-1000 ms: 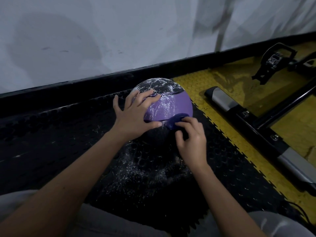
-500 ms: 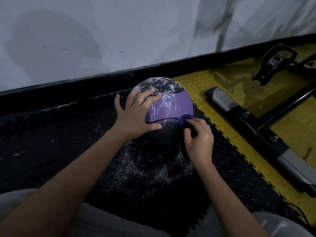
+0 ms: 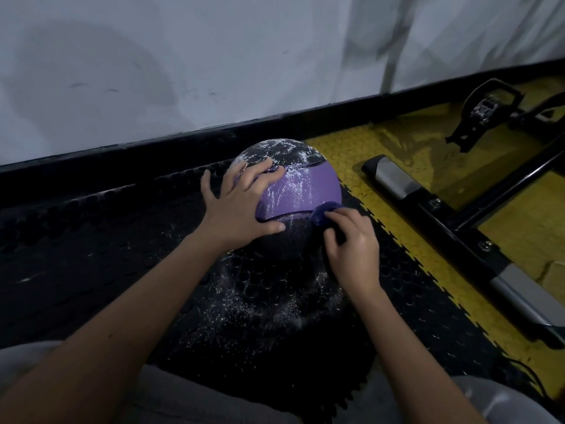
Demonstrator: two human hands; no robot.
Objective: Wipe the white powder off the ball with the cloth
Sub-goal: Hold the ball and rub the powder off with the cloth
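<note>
The left hand (image 3: 237, 214) lies spread and flat on the near-left side of the ball (image 3: 301, 191), fingers wide, thumb reaching across the dark lower panel — pressing on it rather than closing around it. The right hand (image 3: 351, 249) is curled tight on a bunched blue cloth (image 3: 324, 212), pressed against the ball's lower right edge. The ball sits at the centre of the frame on a black studded mat (image 3: 91, 255); white powder (image 3: 275, 304) speckles its dark top panel, streaks the purple band and dusts the mat below it. A yellow mat (image 3: 412, 249) runs along the right, with a black-and-silver machine frame (image 3: 458, 215) on it and a white wall (image 3: 183, 71) across the top. Compared with half a second ago, the cloth hand sits slightly lower on the ball's right edge.
</note>
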